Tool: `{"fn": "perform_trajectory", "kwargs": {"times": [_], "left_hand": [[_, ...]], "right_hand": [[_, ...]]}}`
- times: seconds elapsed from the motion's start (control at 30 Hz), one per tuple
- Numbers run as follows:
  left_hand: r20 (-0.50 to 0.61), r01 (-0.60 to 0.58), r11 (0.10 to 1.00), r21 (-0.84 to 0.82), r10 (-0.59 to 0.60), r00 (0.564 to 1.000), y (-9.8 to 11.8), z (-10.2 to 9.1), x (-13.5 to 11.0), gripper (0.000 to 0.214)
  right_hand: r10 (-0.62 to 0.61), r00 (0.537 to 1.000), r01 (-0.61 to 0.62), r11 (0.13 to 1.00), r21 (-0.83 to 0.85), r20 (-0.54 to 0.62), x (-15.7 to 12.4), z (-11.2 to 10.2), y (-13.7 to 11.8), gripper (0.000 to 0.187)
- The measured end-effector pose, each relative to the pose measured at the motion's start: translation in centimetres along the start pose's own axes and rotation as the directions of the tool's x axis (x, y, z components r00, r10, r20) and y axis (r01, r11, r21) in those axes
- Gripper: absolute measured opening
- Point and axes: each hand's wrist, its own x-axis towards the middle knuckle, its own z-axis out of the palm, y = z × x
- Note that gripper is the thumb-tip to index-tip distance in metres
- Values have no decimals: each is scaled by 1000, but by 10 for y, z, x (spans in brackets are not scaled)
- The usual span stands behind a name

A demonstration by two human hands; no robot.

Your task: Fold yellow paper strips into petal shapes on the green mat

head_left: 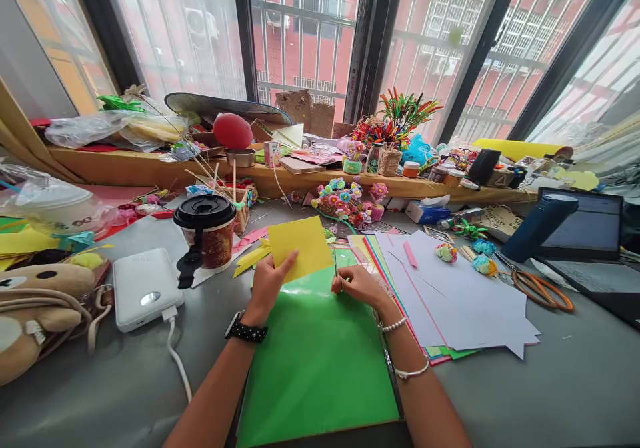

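A square sheet of yellow paper (pixel 303 245) is pinched in my left hand (pixel 271 283), the thumb on its face and the fingers behind. My right hand (pixel 357 285) is closed around a slim metal tool, apparently small scissors (pixel 336 269), upright near the sheet's lower right corner; most of the tool is hidden by the fingers. Both hands are above a glossy green sheet or folder (pixel 320 361) lying on the grey table. Cut yellow paper strips (pixel 253 259) lie just left of the square, beside pink paper scraps (pixel 250 238).
A lidded coffee cup (pixel 210 241) and a white power bank (pixel 147 288) with a cable stand left. At right lie stacked paper sheets (pixel 465 301), orange-handled scissors (pixel 545 295), a dark blue bottle (pixel 540 228) and a laptop (pixel 583 221). Craft supplies crowd the windowsill (pixel 310 180).
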Motion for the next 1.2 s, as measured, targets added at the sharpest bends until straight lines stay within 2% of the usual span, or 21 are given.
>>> {"fn": "perform_trajectory", "kwargs": {"times": [0.1,0.23,0.37,0.53,0.7,0.93,1.2], "left_hand": [[-40,-21,1000,9,22,999,0,-1,0,39],[-59,-30,999,18,31,998,4,-1,-1,38],[-93,-15,999,-29,13,996,8,0,-3,37],[-103,-2,998,-61,-4,995,7,0,-2,36],[-132,0,999,-38,-5,991,4,-1,0,37],[-127,-1,999,-43,-4,992,4,0,0,39],[-121,-7,998,-60,-1,993,0,-1,2,38]], "right_hand": [[-9,999,10,999,-37,36,-2,-2,-2,53],[-12,997,13,1000,-5,81,-3,-3,-2,50],[-4,992,-5,997,72,129,-3,-2,-3,54],[-58,980,22,982,189,188,-3,-2,-5,64],[-84,976,35,971,235,202,-4,-3,-6,67],[-57,974,4,973,231,220,-4,-1,-6,67],[-43,983,-2,969,248,177,-4,0,-12,66]]}}
